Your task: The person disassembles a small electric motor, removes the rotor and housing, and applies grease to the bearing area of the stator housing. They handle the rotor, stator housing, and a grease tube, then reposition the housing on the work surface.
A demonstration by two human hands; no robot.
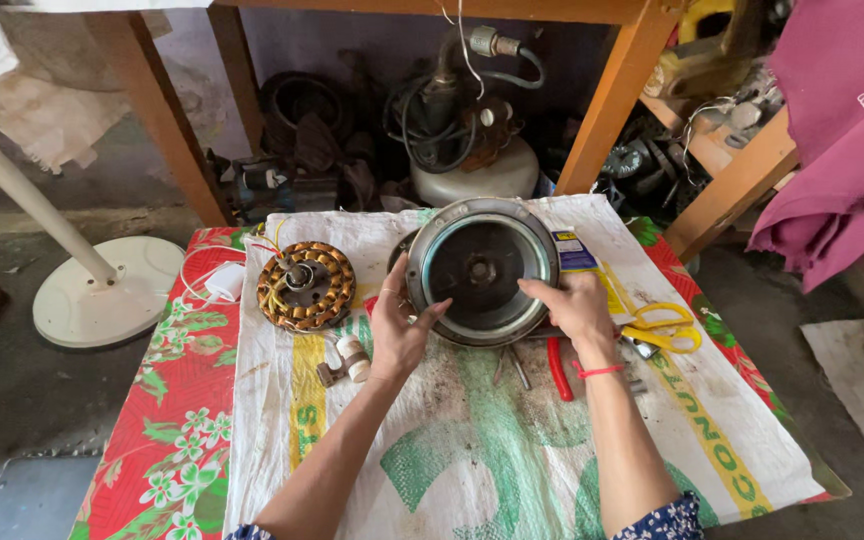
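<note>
Forearms stretch up over the woven sack that covers our low table, above the red floral cloth along its left edge. We hold a round metal motor cover, dished side facing us, propped on edge near the sack's far edge. Our left hand cups its lower left rim, thumb hooked over the lip, and our right hand, a red band at the wrist, clasps the right rim; both are closed on the cover.

Just left of it lies a copper-wound stator, wires trailing to a white plug. A small white-tipped part sits near our left wrist. Red-handled pliers lie below the cover, yellow scissors toward the right edge.

In our judgement, turning the cover goes best with even grip on opposite rims and fingers kept clear of the centre hub.
</note>
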